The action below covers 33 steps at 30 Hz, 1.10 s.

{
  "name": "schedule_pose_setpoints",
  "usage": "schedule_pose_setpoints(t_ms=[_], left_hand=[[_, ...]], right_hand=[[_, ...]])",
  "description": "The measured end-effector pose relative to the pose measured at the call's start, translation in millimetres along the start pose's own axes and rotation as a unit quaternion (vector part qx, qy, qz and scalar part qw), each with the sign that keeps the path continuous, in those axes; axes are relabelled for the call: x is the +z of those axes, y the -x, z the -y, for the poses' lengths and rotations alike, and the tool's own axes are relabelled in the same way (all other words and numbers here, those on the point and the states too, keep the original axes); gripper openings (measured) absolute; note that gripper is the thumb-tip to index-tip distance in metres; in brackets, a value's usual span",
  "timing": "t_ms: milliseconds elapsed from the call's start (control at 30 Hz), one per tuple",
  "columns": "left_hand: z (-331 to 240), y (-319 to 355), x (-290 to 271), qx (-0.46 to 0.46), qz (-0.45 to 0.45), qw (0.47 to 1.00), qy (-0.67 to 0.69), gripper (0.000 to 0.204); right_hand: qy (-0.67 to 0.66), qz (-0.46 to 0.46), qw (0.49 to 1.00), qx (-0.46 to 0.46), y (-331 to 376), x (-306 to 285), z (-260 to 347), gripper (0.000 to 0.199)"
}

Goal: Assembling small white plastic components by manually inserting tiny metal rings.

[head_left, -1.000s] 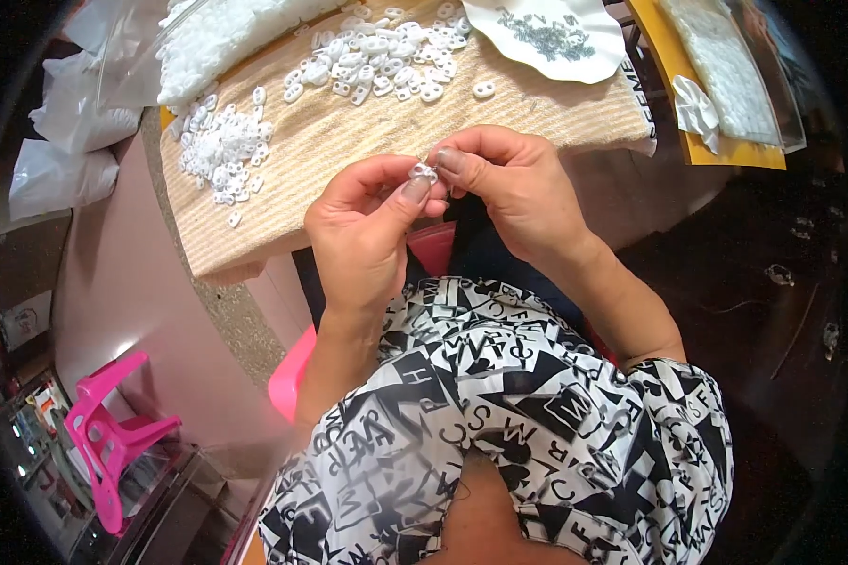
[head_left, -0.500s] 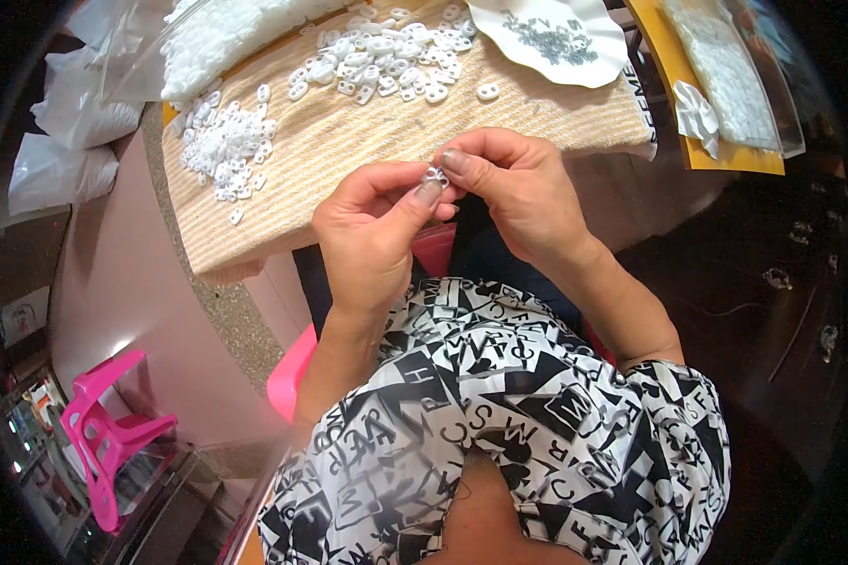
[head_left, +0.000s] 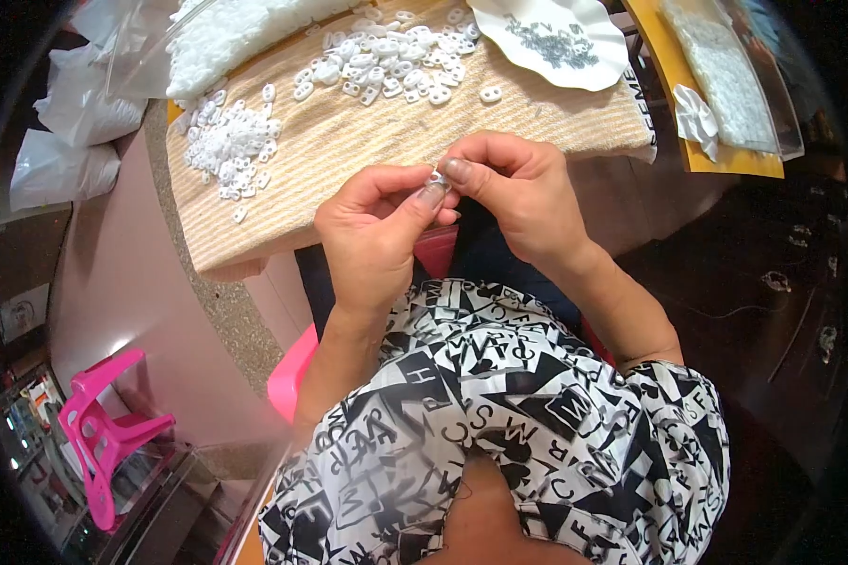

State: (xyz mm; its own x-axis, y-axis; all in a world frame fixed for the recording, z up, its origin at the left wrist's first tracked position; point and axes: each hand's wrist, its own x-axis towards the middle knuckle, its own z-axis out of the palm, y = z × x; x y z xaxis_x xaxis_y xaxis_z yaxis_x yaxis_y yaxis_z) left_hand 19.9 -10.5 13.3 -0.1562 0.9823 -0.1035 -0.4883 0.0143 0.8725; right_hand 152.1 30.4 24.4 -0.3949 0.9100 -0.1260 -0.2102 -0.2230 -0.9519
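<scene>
Just past the near edge of the cloth-covered table, my two hands meet fingertip to fingertip. Between thumb and forefinger, my left hand [head_left: 372, 224] pinches a small white plastic two-hole piece [head_left: 437, 177]. The thumb and forefinger of my right hand [head_left: 530, 196] press together at the same piece; the fingertips hide most of it. Beyond them lies a heap of larger white two-hole plastic pieces [head_left: 386, 61]. A pile of smaller white ones [head_left: 231, 141] sits at the left. Tiny dark grey parts [head_left: 558, 45], perhaps springs, rest on a white wavy-edged plate [head_left: 601, 71].
A striped beige cloth [head_left: 349, 141] covers the table. Behind the left pile is a big clear bag of white pieces [head_left: 226, 56]. At right, another bag [head_left: 725, 85] and a crumpled white paper [head_left: 695, 121] lie on a yellow surface. A pink plastic stool [head_left: 113, 433] stands at lower left.
Both hands stay nearly in place with the fingertips together. The small white piece is now more covered by the fingers. The whole view has shifted slightly.
</scene>
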Motion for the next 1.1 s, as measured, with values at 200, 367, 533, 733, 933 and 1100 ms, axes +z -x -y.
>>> schedule_pose_setpoints(t_ms=[200,367,533,733,933,1100], left_hand=[[6,2,3,0.018,-0.019,1.000,-0.011,0.008],[10,1,4,0.032,-0.044,0.998,-0.008,0.007],[23,-3,3,0.072,-0.071,0.994,-0.037,0.006],[28,-9,-6,0.065,-0.091,0.993,-0.034,0.008],[19,-19,-21,0.035,-0.068,0.993,0.089,0.012],[14,-18,-24,0.008,-0.054,0.993,0.108,0.012]], right_hand=[[0.024,-0.022,0.999,-0.036,1,5,-5,0.007],[0.056,-0.042,0.994,-0.079,-1,8,-13,0.006],[0.048,-0.054,0.996,-0.061,-7,7,-26,0.006],[0.051,-0.055,0.997,-0.032,-13,7,-31,0.007],[-0.073,0.008,0.996,0.055,-17,5,-15,0.023],[-0.045,0.019,0.998,0.047,-20,-2,-19,0.026]])
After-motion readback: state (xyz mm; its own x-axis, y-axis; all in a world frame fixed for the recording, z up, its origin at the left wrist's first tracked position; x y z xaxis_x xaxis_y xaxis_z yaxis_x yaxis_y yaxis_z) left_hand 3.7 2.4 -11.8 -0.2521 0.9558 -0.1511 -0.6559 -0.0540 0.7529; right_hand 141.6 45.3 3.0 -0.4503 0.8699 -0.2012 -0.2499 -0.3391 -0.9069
